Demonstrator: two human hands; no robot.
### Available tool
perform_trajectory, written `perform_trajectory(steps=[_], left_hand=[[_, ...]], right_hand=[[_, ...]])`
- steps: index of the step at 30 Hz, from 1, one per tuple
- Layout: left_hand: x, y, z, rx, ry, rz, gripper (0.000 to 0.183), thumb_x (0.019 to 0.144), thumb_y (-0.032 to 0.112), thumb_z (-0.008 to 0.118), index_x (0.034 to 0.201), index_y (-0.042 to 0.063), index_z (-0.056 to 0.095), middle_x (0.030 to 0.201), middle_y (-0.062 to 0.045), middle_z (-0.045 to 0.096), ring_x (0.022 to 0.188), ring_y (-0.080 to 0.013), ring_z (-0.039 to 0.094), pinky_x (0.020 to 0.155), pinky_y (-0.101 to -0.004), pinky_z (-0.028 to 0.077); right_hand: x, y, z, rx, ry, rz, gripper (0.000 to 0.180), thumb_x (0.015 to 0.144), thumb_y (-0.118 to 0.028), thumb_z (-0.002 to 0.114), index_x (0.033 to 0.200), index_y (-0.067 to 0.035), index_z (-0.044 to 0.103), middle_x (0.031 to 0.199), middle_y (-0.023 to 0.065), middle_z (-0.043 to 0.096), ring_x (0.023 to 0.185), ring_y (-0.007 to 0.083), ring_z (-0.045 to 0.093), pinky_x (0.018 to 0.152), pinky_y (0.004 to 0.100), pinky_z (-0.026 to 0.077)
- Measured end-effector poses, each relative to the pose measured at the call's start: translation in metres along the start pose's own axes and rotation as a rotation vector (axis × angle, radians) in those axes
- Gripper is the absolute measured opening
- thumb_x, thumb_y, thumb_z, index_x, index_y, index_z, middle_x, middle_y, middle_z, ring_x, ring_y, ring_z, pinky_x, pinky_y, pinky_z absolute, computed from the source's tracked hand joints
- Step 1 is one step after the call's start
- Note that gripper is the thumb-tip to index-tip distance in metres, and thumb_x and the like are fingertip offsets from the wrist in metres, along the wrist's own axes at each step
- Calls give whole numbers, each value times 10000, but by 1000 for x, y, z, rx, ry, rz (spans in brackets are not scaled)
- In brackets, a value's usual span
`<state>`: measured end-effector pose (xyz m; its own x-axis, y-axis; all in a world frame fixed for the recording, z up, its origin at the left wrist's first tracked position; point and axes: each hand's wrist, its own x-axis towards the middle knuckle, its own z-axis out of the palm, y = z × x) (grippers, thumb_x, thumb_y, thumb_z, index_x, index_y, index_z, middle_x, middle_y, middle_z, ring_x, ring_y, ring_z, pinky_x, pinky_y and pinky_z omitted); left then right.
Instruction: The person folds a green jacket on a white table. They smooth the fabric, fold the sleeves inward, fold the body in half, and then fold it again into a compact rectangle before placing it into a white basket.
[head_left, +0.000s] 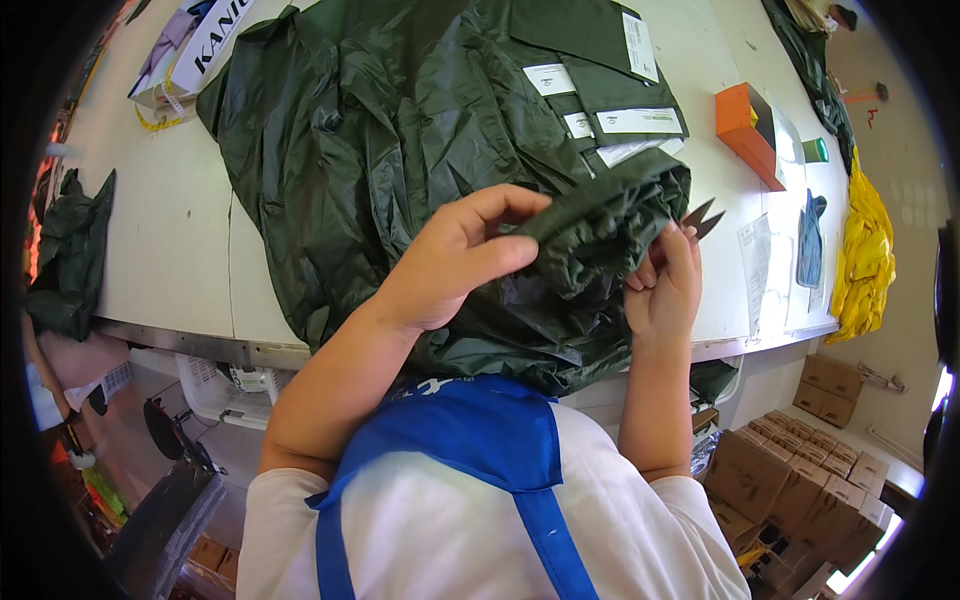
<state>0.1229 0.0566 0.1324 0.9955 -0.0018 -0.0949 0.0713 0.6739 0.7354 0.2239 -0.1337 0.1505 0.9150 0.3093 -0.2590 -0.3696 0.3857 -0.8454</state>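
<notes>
A dark green coated garment (337, 150) lies spread over the table and hangs over its front edge. Between my hands is a raised part of it, a gathered elastic cuff (607, 232). My left hand (465, 251) pinches the cuff's left edge between thumb and fingers. The right side of the cuff is in my right hand (667, 277), which also has small scissors or snips (703, 217), their pointed blades apart and sticking out beyond the fingers; their handles are hidden. Folded green pieces with white printed labels (639, 121) lie behind the cuff.
On the white table (165, 247) are an orange box (746, 135), a paper sheet (756, 262), a green spool (815, 150) and a cardboard box with a tape measure (161, 112). Yellow fabric (862, 262) hangs at right. Beneath stands a white basket (225, 390). Another person's arm (45, 375) shows at far left.
</notes>
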Motion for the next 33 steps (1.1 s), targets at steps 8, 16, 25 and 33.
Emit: perform_trajectory(steps=[8,16,25,33], left_hand=[[-11,-4,6,31,166,45,121,929,22,506,1049,35,502,907,0,613,843,-58,553,761,-208,439],[-17,1,25,531,259,288,114,954,20,447,1054,53,491,850,-13,561,808,-48,506,760,-190,402],[-22,2,31,481,156,227,149,808,88,639,911,35,545,896,-12,516,807,-81,467,742,-219,389],[-23,5,33,894,129,344,214,683,27,639,853,15,511,803,-74,490,742,-185,471,699,-269,396]], right_hand=[[-22,7,-6,-88,9,83,184,899,-73,484,1082,-73,502,639,-41,449,451,40,339,413,189,271],[-54,-51,11,-924,-235,-665,253,886,-121,519,1105,2,548,855,54,539,640,100,452,557,205,358],[-70,-51,41,-1259,-208,-699,358,610,104,717,948,-6,671,757,47,527,634,128,546,544,218,456],[-45,-42,46,-1286,-470,-924,225,679,121,594,865,5,645,833,81,538,686,170,595,571,270,479]])
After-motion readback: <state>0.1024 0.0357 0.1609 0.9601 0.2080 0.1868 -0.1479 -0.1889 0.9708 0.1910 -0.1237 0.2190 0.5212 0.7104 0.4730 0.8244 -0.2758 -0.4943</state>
